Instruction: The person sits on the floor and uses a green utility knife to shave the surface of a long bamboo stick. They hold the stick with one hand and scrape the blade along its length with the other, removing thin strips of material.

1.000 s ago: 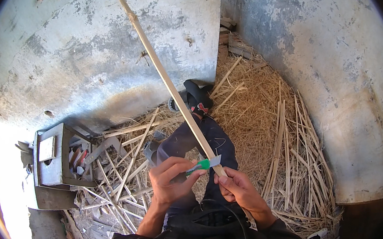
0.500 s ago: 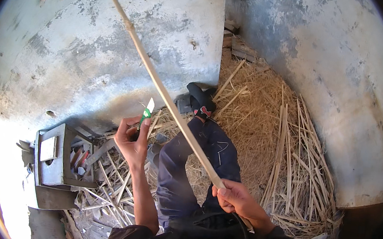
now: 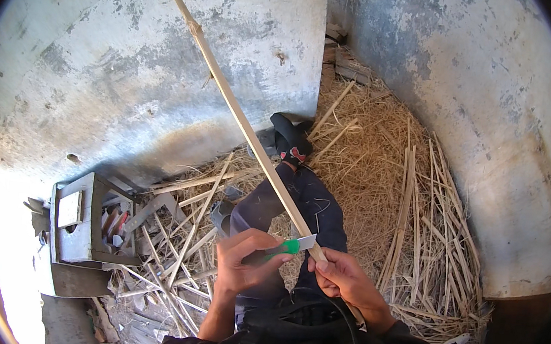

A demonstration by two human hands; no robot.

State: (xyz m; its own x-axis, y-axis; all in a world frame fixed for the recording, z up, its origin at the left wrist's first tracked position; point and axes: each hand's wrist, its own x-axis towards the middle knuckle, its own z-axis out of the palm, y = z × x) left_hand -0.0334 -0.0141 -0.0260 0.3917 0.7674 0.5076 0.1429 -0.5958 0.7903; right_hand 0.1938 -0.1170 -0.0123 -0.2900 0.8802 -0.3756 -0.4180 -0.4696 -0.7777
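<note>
A long pale strip, seemingly split bamboo [image 3: 246, 129], slants from the upper left down to my lap, with a knobbly joint near its far end. My right hand [image 3: 345, 278] is closed round its near end, and a short tail of the strip pokes out behind the palm. In my left hand [image 3: 247, 259] is a green-handled utility knife [image 3: 290, 246], gripped between thumb and fingers. Its pale blade lies against or just over the strip, a little ahead of my right fingers; contact is hard to confirm.
Shavings [image 3: 373, 155] cover the floor ahead and right. Loose strips [image 3: 440, 254] pile up at the right. A grey wooden box [image 3: 78, 219] on its side holds odds and ends at the left. Worn walls [image 3: 235, 42] stand close ahead. My legs [image 3: 258, 213] stretch forward, in dark trousers.
My left hand has brought the knife down and rightward, from beside the strip to its near end. The strip's far end has shifted slightly up and right; my right hand keeps its hold.
</note>
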